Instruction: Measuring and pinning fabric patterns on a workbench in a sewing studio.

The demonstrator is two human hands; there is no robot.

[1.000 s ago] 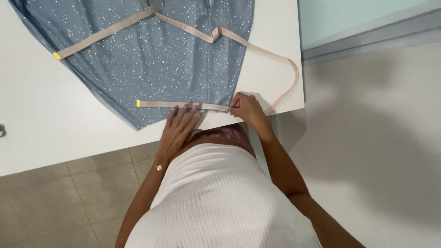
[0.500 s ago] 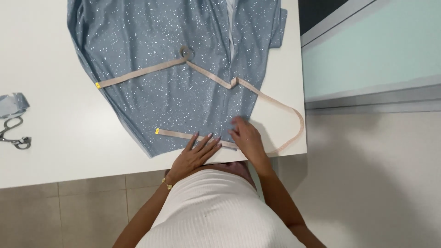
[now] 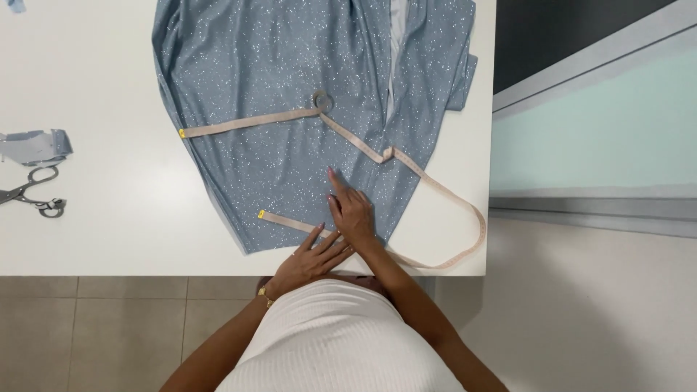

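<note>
A blue fabric [image 3: 290,80] speckled with white dots lies spread on the white table [image 3: 102,225]. A beige measuring tape [image 3: 428,181] snakes across it and loops off its right side. My left hand [image 3: 308,260] lies flat with fingers spread on the tape's end stretch near the fabric's lower corner. My right hand [image 3: 352,210] rests on the fabric just above that stretch, index finger pointing away from me, other fingers curled. Neither hand grips anything.
Scissors [image 3: 33,194] and a small scrap of blue fabric [image 3: 36,145] lie at the table's left. The table's front edge runs just before my body. To the right are a grey floor and a pale green panel [image 3: 595,123].
The view has shifted so that more of the fabric shows. My right hand has moved up from the tape onto the fabric with its index finger out. My left hand stays flat on the tape.
</note>
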